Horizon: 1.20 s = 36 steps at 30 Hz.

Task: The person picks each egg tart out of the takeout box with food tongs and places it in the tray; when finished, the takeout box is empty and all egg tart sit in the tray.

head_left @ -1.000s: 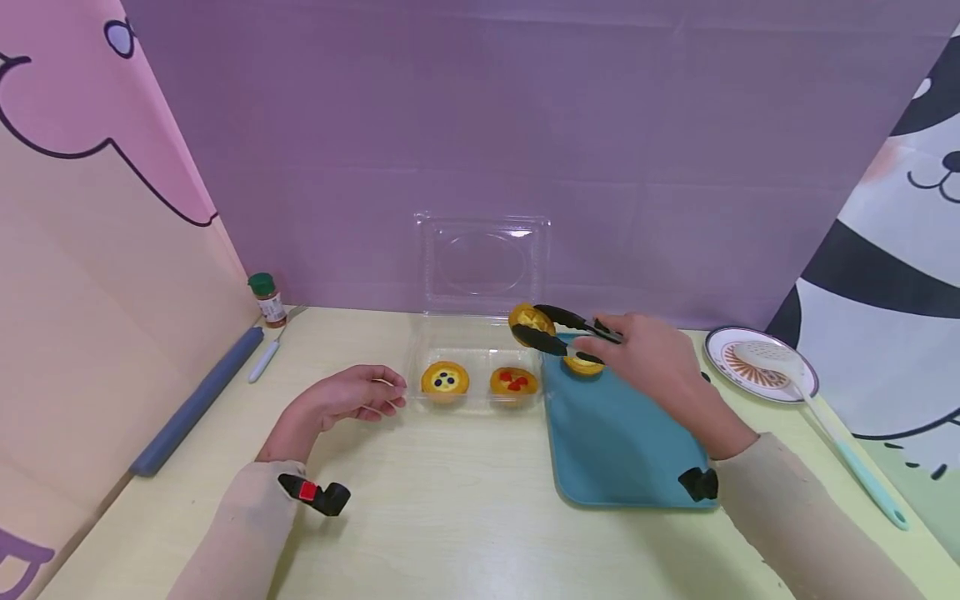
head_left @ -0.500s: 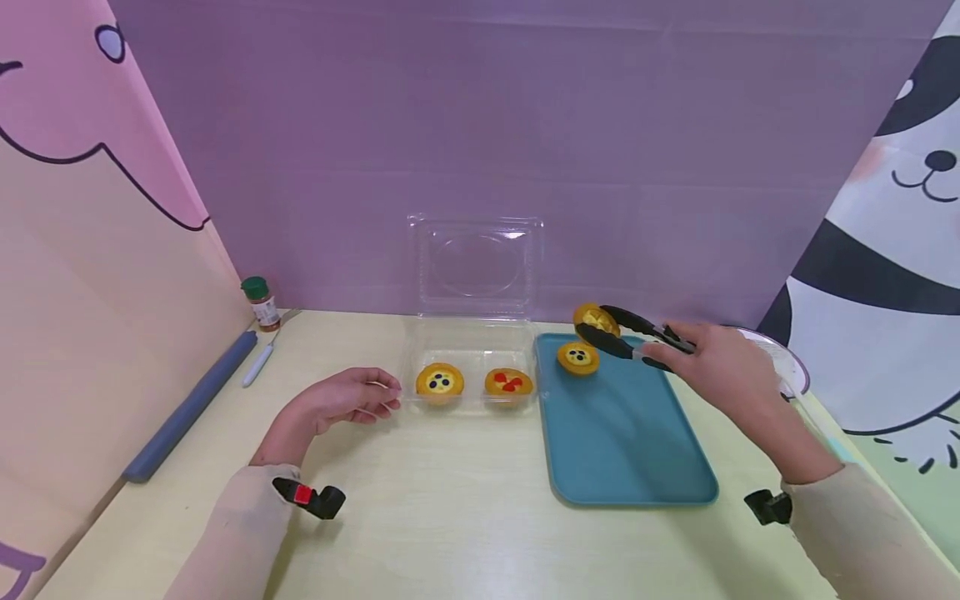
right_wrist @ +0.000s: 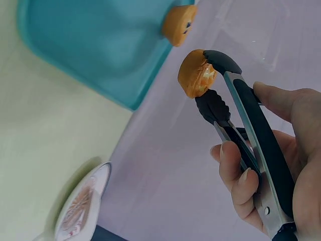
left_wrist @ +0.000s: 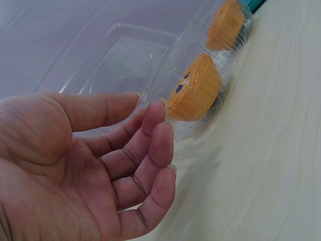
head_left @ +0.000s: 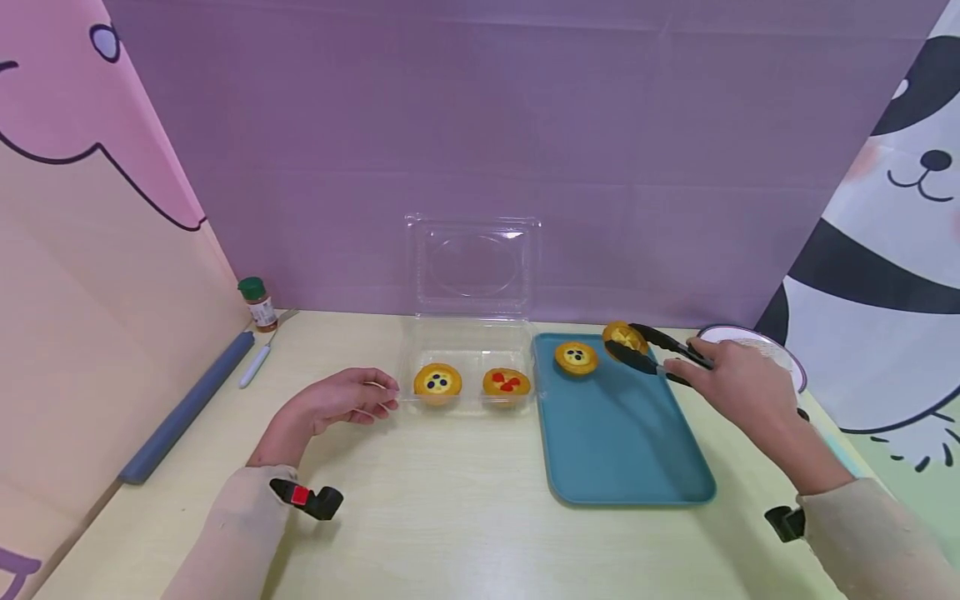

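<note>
My right hand [head_left: 738, 385] [right_wrist: 273, 175] grips black tongs [head_left: 660, 352] [right_wrist: 241, 115], which pinch a yellow-topped tart [head_left: 625, 337] [right_wrist: 196, 79] just above the far right corner of the teal tray [head_left: 622, 450]. A blueberry tart [head_left: 576, 357] [right_wrist: 179, 24] sits on the tray's far end. My left hand [head_left: 347, 397] [left_wrist: 100, 165] rests open on the table, fingertips touching the left side of a clear plastic clamshell box [head_left: 468, 333] [left_wrist: 130, 60]. The box holds a blueberry tart [head_left: 437, 382] [left_wrist: 195, 93] and a strawberry tart [head_left: 507, 383] [left_wrist: 225, 25].
The box's lid stands open against the purple back wall. A spice jar [head_left: 257, 303] and a white-handled knife [head_left: 258, 360] lie at the back left beside a blue-grey rail [head_left: 183, 408]. A patterned plate [head_left: 757, 350] [right_wrist: 83, 206] sits right of the tray, behind my right hand.
My right hand has carried the tongs and the yellow tart rightward from the box's edge and lowered them toward the tray's far right corner. The left hand stays put.
</note>
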Each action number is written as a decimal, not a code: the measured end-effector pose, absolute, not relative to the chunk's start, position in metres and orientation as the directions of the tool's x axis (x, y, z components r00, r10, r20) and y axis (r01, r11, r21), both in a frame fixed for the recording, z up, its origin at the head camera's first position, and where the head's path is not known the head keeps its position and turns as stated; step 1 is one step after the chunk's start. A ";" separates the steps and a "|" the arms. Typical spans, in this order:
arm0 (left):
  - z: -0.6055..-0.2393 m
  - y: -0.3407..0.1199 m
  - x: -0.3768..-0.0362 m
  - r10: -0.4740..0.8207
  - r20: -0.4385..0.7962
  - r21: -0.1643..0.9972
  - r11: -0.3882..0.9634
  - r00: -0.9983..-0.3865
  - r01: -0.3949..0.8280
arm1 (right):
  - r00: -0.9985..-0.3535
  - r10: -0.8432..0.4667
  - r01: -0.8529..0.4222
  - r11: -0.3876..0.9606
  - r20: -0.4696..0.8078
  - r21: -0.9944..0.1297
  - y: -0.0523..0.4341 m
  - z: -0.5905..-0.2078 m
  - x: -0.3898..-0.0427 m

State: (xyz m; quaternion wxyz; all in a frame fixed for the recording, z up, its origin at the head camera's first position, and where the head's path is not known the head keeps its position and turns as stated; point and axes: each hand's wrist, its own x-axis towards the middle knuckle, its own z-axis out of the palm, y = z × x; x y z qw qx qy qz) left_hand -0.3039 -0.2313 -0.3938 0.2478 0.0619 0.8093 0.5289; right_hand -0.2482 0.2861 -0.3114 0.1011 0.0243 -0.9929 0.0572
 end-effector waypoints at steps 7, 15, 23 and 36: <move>-0.391 -0.231 -0.302 0.359 -0.343 0.884 0.435 -0.868 -0.170 | -0.989 0.000 -0.018 0.993 0.146 -0.118 0.296 -0.324 -0.254; -0.390 -0.230 -0.302 0.351 -0.348 0.883 0.435 -0.869 -0.178 | -0.991 0.011 -0.004 0.994 0.135 -0.108 0.302 -0.338 -0.260; -0.391 -0.231 -0.303 0.357 -0.342 0.885 0.433 -0.869 -0.171 | -0.979 -0.027 -0.045 0.995 0.203 -0.084 0.301 -0.347 -0.265; -0.390 -0.231 -0.302 0.359 -0.342 0.886 0.430 -0.869 -0.171 | -0.978 -0.066 -0.073 0.997 0.197 -0.030 0.290 -0.345 -0.271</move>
